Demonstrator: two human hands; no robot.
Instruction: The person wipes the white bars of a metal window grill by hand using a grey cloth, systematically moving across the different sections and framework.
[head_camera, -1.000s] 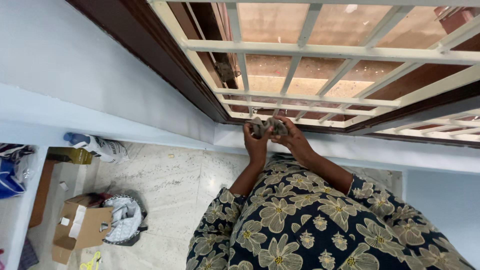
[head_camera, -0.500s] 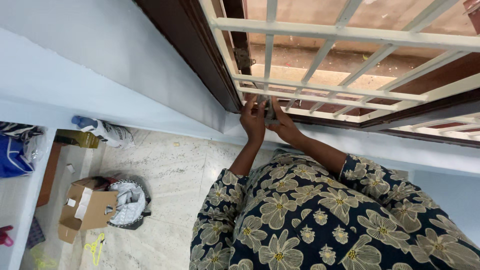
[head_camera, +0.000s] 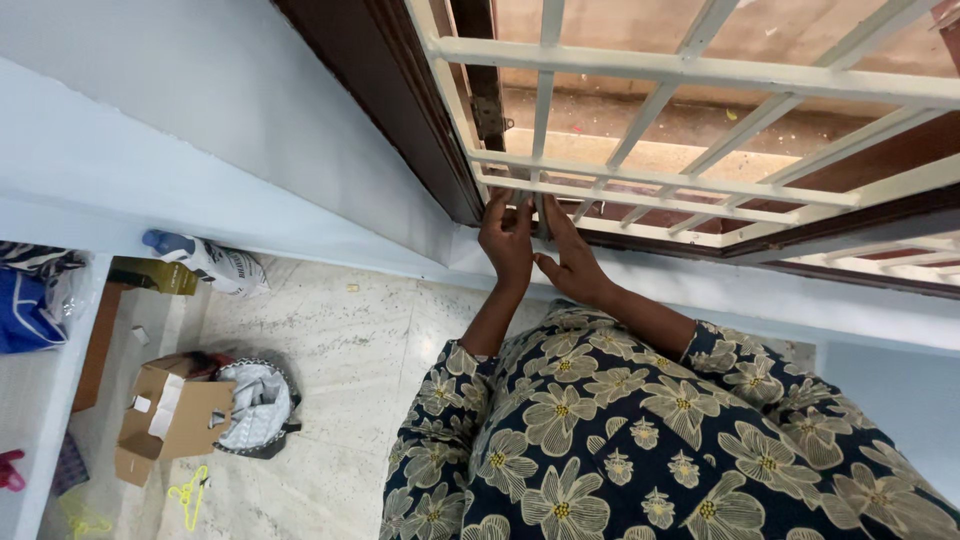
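I stand at a window with a cream metal grille (head_camera: 700, 70). Both hands are raised to the grille's lowest left bars, close together. My left hand (head_camera: 507, 245) has its fingers curled up against a vertical bar. My right hand (head_camera: 572, 262) lies beside it with fingers stretched up along the same bar. Only a thin sliver of a grey patterned cloth (head_camera: 537, 222) shows, squeezed between the two hands and pressed to the grille. My dark floral sleeves fill the lower part of the view.
A dark brown window frame (head_camera: 400, 110) with a metal hinge (head_camera: 490, 117) borders the grille. A pale blue ledge (head_camera: 760, 295) runs below it. On the marble floor at left are a cardboard box (head_camera: 170, 420), a grey-white bag (head_camera: 255, 408), a white sack (head_camera: 215, 268) and a yellow hanger (head_camera: 190, 492).
Both hands rose from in front of the ledge to the grille's lower bars. The cloth, openly bunched between the hands before, is now almost hidden against the bar.
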